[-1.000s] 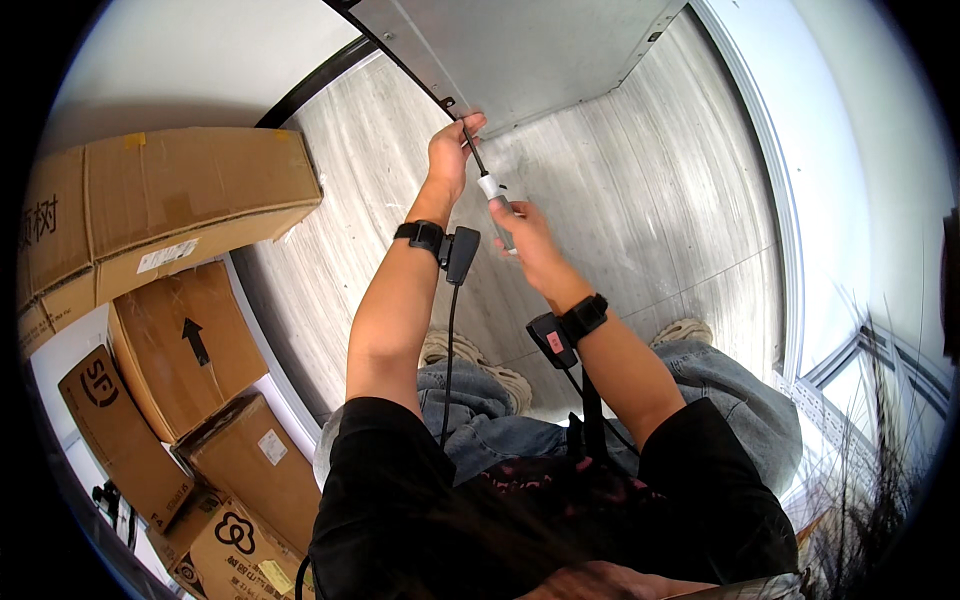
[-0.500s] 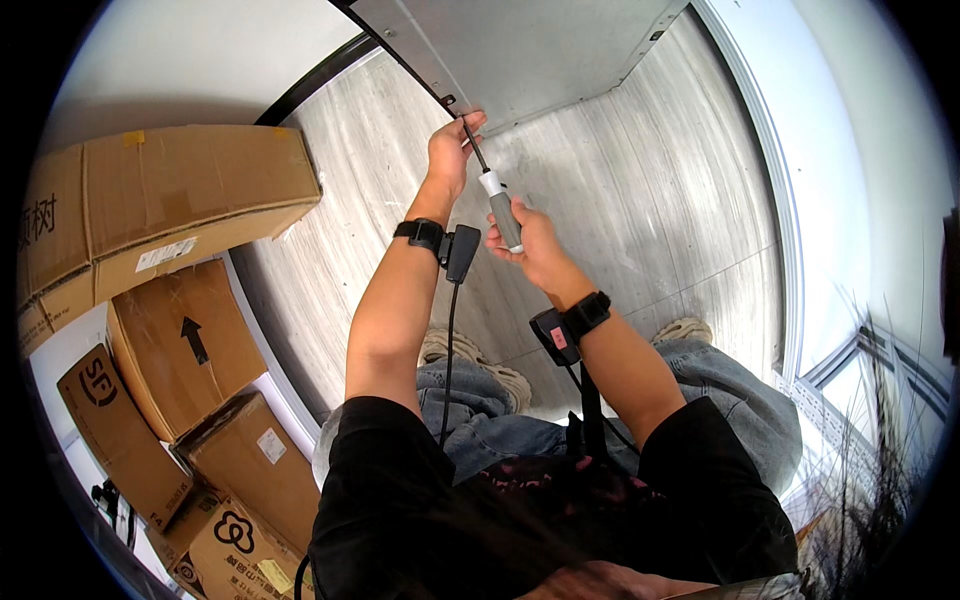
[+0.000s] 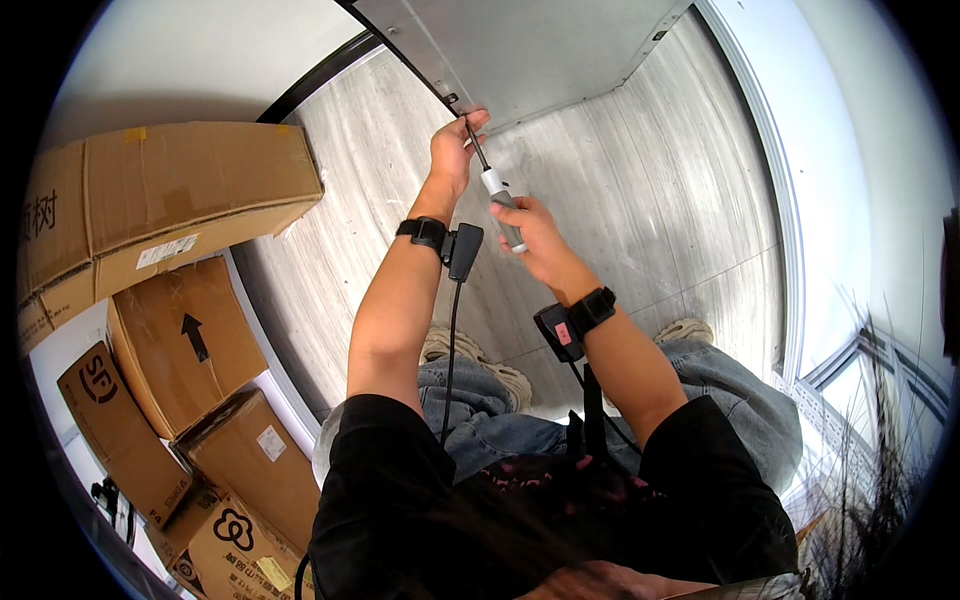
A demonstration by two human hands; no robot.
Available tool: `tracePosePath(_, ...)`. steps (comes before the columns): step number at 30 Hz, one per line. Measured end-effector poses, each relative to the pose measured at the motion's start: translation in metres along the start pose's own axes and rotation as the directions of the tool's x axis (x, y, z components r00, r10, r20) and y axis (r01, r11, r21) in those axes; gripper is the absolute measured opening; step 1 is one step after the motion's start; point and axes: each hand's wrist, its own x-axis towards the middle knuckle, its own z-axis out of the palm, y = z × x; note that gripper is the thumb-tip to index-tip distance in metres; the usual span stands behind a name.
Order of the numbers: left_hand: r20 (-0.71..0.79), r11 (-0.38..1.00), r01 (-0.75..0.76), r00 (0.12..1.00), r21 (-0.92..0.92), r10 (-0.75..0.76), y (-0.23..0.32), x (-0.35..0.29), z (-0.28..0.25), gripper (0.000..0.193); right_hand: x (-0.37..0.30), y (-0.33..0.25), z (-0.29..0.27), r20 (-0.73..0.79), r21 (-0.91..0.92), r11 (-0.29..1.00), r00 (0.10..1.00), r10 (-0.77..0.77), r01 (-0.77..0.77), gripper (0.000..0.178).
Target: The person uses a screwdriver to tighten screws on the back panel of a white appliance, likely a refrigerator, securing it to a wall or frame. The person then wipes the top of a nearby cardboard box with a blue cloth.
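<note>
My right hand [image 3: 532,232] is wrapped around the grey and white handle of a screwdriver [image 3: 508,218]. Its thin dark shaft slants up and to the left, to the lower edge of a grey metal panel [image 3: 545,60]. Up there my left hand [image 3: 453,155] has its fingers curled about the front end of the shaft, close beside the panel's edge. The very tip, and whatever it meets, is hidden among the fingers. A small dark fitting [image 3: 451,98] sits on the panel's edge just above them.
Cardboard boxes stand at the left: a long one [image 3: 200,185] on top, others [image 3: 190,330] lower down. Pale wood-look floor [image 3: 640,200] lies beneath my arms. A white frame [image 3: 770,130] runs along the right. Black cables [image 3: 450,350] hang from the devices strapped on my wrists.
My right hand has turned a little on the screwdriver handle, its thumb now lying across it. The left hand has stayed almost where it was, at the panel's edge.
</note>
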Motion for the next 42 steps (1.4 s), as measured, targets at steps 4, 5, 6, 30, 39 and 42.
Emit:
tracePosePath(4,-0.002,1.0,-0.004,1.0,-0.002,0.004,0.0,0.0,-0.002,0.04,-0.002,-0.001,-0.003,0.09,0.127,0.989,0.994,0.064,-0.075,0.039)
tracePosePath(5,-0.002,1.0,-0.004,1.0,-0.001,0.004,0.0,0.0,-0.003,0.04,-0.002,-0.002,-0.004,0.131,0.162,0.98,0.987,0.095,-0.116,0.04)
tracePosePath(6,-0.004,1.0,-0.001,1.0,-0.005,0.001,0.0,0.0,-0.003,0.04,-0.003,-0.002,-0.003,0.096,0.162,0.981,0.991,0.093,-0.108,0.039)
tracePosePath(30,-0.002,0.999,-0.01,1.0,-0.042,0.01,-0.001,-0.002,-0.003,0.041,-0.006,0.003,-0.001,0.103,0.24,0.969,0.994,0.026,-0.05,0.026)
tracePosePath(39,-0.018,1.0,0.007,1.0,-0.006,-0.007,-0.015,-0.011,0.01,0.041,0.004,-0.016,-0.04,-0.015,0.246,0.967,0.998,-0.059,0.061,0.026)
tracePosePath(42,-0.028,0.997,0.06,0.998,0.045,-0.059,-0.031,-0.012,0.015,0.038,-0.002,-0.03,-0.058,-0.072,0.239,0.966,0.994,-0.083,0.098,0.026)
